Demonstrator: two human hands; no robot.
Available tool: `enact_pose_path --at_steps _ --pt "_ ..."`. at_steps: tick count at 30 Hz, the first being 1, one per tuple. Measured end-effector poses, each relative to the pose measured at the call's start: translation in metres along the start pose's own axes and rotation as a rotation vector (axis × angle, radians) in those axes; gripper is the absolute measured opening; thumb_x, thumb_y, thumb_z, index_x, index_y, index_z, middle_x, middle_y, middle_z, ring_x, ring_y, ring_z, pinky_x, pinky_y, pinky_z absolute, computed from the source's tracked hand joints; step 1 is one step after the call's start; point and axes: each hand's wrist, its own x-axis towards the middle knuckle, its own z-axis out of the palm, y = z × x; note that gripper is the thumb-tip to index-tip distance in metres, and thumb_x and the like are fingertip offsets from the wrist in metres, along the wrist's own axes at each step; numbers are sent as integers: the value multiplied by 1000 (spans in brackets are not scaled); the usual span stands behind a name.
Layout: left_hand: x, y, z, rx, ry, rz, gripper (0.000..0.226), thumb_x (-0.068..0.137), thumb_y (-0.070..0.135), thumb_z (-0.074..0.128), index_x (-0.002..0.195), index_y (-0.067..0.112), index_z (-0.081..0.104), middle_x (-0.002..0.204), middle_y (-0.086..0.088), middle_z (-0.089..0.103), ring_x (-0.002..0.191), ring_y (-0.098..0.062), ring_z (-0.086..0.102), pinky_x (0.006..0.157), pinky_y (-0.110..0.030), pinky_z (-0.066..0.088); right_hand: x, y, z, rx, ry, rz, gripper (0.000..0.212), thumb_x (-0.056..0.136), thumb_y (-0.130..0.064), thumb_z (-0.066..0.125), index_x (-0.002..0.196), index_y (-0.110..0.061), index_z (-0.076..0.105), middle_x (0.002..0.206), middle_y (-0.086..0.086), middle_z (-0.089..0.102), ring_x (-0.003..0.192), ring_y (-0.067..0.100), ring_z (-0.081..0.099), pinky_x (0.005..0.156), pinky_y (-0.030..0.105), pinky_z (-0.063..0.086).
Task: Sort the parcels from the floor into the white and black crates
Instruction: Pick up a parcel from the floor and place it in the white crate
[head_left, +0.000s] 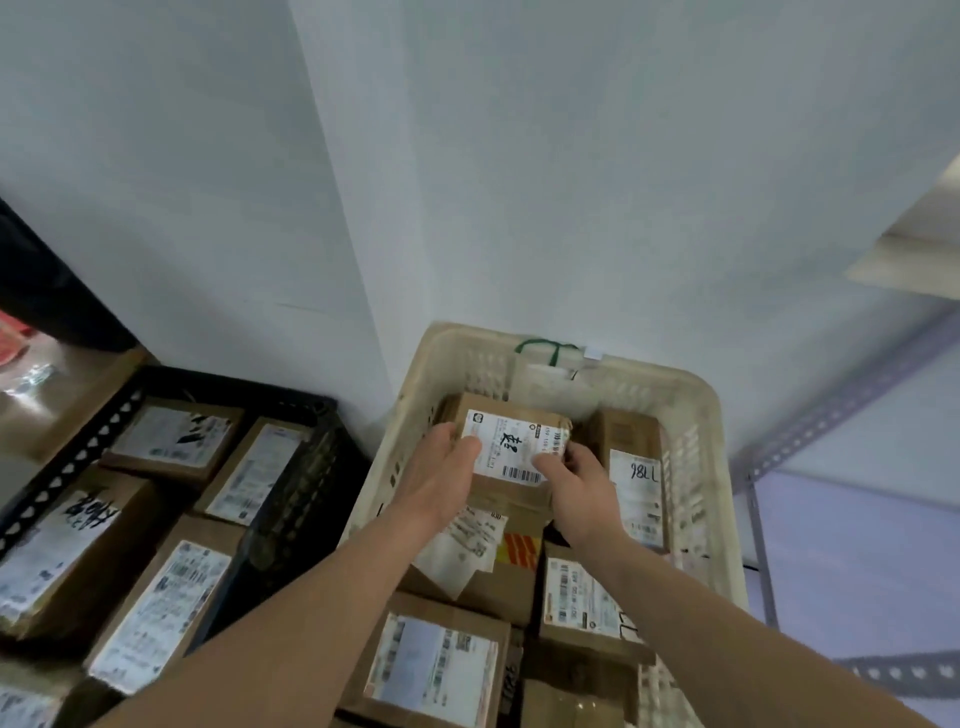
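A small cardboard parcel with a white shipping label sits at the far end of the white crate, on top of other parcels. My left hand grips its left side, thumb on the label. My right hand grips its right side, thumb on the label's lower corner. The black crate stands to the left, filled with several labelled cardboard parcels. Several more parcels fill the white crate, one marked in handwriting.
A white wall corner rises right behind both crates. A grey metal shelf frame stands to the right of the white crate. Cardboard and a dark object lie at the far left.
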Motion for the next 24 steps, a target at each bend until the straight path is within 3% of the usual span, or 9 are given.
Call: enact_pose_path --at_steps 2,4,5,7,9,11,14,18,24 --pt "25 -4 3 -8 -18 51 26 99 31 42 104 31 68 99 9 72 94 -10 67 77 -31 53 27 0 9 44 -16 13 34 91 -42 66 123 -31 63 112 -8 71 101 15 66 96 49 55" --pt "51 -12 4 45 -21 106 31 95 34 41 108 36 69 111 8 70 105 -13 64 87 -35 52 51 2 20 106 -50 25 44 79 -46 69 121 -36 65 113 -11 72 106 16 67 99 50 53" --pt "62 -16 5 114 -10 107 37 91 40 40 119 41 65 131 3 62 123 -18 56 101 -42 47 62 5 25 127 -75 33 52 72 -50 68 123 -39 65 115 -12 73 109 16 66 101 51 51" --pt "76 -26 8 238 -20 83 52 91 41 41 143 44 47 164 0 24 151 -22 18 123 -49 20 79 17 38 139 -121 39 63 68 -48 68 131 -43 63 120 -13 71 114 15 64 104 47 48" --pt "79 -41 14 326 -56 59 61 95 32 46 154 34 32 169 1 3 155 -20 0 123 -44 10 88 30 48 163 -143 63 75 68 -39 68 142 -44 54 124 -10 71 115 18 66 104 47 51" --pt "77 -59 20 411 -48 29 68 94 30 50 157 32 24 169 2 -1 155 -25 4 123 -45 13 93 41 55 188 -144 69 83 66 -32 69 144 -51 48 124 -8 71 114 21 67 100 49 54" --pt "78 -71 23 347 -59 -29 69 94 28 51 157 35 23 169 5 -6 155 -23 8 125 -48 19 95 42 61 213 -120 61 87 65 -24 69 143 -56 46 124 -10 71 115 22 67 100 48 54" --pt "83 -66 19 224 -15 15 60 91 23 52 149 34 39 167 6 6 154 -23 14 123 -51 26 100 41 66 197 -160 87 93 70 -18 66 150 -55 38 126 -8 71 116 20 67 102 47 54" --pt "76 -59 2 268 -41 55 51 90 23 50 140 31 50 159 9 25 143 -16 33 115 -46 40 95 30 62 163 -246 144 93 78 -8 69 151 -54 33 126 3 70 112 25 69 100 48 55"
